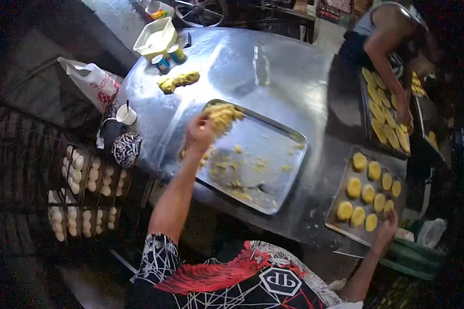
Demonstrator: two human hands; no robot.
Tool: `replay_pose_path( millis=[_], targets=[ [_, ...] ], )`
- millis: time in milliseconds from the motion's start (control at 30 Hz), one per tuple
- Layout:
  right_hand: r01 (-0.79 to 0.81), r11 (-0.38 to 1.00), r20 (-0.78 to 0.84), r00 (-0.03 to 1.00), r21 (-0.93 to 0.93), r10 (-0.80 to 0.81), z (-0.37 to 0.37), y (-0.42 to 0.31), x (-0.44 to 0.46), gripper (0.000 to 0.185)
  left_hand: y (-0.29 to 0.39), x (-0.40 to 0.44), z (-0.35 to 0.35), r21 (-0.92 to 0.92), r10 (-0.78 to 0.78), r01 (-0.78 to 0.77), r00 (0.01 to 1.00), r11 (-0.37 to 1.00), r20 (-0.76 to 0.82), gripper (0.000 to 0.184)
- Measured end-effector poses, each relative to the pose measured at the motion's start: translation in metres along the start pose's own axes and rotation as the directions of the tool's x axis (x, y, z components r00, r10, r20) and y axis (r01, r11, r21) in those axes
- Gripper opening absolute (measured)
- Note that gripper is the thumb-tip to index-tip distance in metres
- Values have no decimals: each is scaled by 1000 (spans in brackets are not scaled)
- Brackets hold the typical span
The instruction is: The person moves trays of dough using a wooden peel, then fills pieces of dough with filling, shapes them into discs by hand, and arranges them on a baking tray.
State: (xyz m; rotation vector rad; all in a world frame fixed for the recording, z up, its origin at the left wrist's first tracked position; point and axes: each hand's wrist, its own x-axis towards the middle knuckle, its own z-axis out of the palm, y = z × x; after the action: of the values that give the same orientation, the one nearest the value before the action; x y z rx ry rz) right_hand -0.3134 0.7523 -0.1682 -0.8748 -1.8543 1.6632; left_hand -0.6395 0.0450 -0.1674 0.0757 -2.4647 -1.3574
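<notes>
My left hand (200, 131) is closed around a clump of yellow crumbly filling (222, 117) at the upper left corner of a metal tray (288, 193). Crumbs of the same filling lie over the tray's bottom. On the right, my right hand (389, 226) is beside the lower right edge of a smaller tray (337, 222) with several round yellow pieces (367, 193). Its fingers are near the rightmost piece, small and blurred, so their grip is unclear. A yellow lump (179, 81) rests on the steel table beyond my left hand.
The steel table (288, 67) bears a white tub (157, 40), small cans (176, 53) and a white cup (126, 115) at its edge. Another person (386, 46) reaches over a tray of flat yellow ovals (379, 110). Racks of pale dough balls (72, 170) stand at left; a green crate (412, 257) sits lower right.
</notes>
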Motion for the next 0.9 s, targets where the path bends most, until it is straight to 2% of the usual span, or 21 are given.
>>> replay_pose_path(
  millis=[67, 133, 167, 233, 267, 333, 400, 433, 467, 533, 567, 600, 633, 667, 700, 733, 767, 800, 867, 900],
  targets=[
    [120, 977, 85, 991, -178, -106, 36, 10, -29, 42, -51, 71, -38, 57, -146, 161, 967, 985, -208, 32],
    [183, 889, 173, 978, -420, -119, 138, -30, -99, 39, -97, 139, -63, 234, -159, 213, 960, 949, -229, 29],
    [111, 855, 147, 988, -506, -42, 174, -51, -122, 38, -90, 160, -68, 287, -50, 94, 987, 953, -154, 29],
    [362, 798, 380, 907, -481, -182, 247, -89, -154, 40, -120, 221, -62, 319, 161, -167, 986, 933, 45, 31],
    [358, 793, 410, 900, -494, -151, 273, -102, -163, 40, -105, 237, -61, 389, 200, -227, 974, 893, 110, 32],
    [349, 779, 469, 879, -521, -80, 308, -122, -176, 39, -103, 267, -41, 671, 324, -291, 943, 682, 81, 33],
    [442, 713, 523, 843, -544, -123, 327, -134, -179, 34, -98, 279, -35, 737, 184, -309, 951, 601, 248, 32],
    [484, 682, 550, 823, -548, -142, 337, -138, -180, 31, -94, 284, -37, 714, 131, -347, 931, 608, 340, 32],
    [484, 683, 557, 820, -547, -134, 344, -141, -182, 31, -89, 290, -39, 686, 77, -379, 901, 621, 428, 32],
    [474, 693, 564, 817, -543, -116, 354, -146, -186, 31, -71, 289, -47, 502, 42, -447, 776, 741, 629, 36],
    [436, 731, 569, 819, -525, -80, 363, -147, -188, 31, -62, 268, -45, 414, 59, -356, 812, 838, 580, 34],
    [394, 766, 572, 819, -507, -42, 377, -148, -190, 31, -38, 236, -52, 388, 116, -366, 837, 846, 535, 25],
    [348, 798, 574, 819, -491, -4, 392, -148, -191, 31, -19, 203, -53, 162, 144, -254, 857, 954, 495, 21],
    [327, 856, 618, 786, -401, -10, 413, -148, -192, 33, 5, 169, -53, -58, 78, -56, 850, 997, 521, 26],
    [304, 902, 662, 749, -307, -27, 438, -145, -190, 35, 3, 134, -40, -318, 120, 43, 872, 947, 474, 30],
    [325, 900, 694, 719, -291, -35, 460, -141, -189, 41, 7, 100, -28, -567, 96, 290, 827, 771, 553, 30],
    [150, 972, 723, 691, -181, 28, 486, -150, -189, 40, 25, 69, -25, -598, 59, 383, 808, 704, 587, 30],
    [56, 993, 744, 667, -109, 44, 508, -160, -195, 41, 41, 42, -24, -621, 21, 467, 789, 629, 614, 29],
    [23, 1000, 789, 614, -20, 2, 523, -162, -197, 42, 51, -2, -15, -686, -20, 453, 842, 569, 540, 36],
    [87, 996, 810, 584, 4, -54, 525, -154, -194, 43, 57, -19, -15, -719, -41, 430, 871, 546, 490, 39]
  ],
)
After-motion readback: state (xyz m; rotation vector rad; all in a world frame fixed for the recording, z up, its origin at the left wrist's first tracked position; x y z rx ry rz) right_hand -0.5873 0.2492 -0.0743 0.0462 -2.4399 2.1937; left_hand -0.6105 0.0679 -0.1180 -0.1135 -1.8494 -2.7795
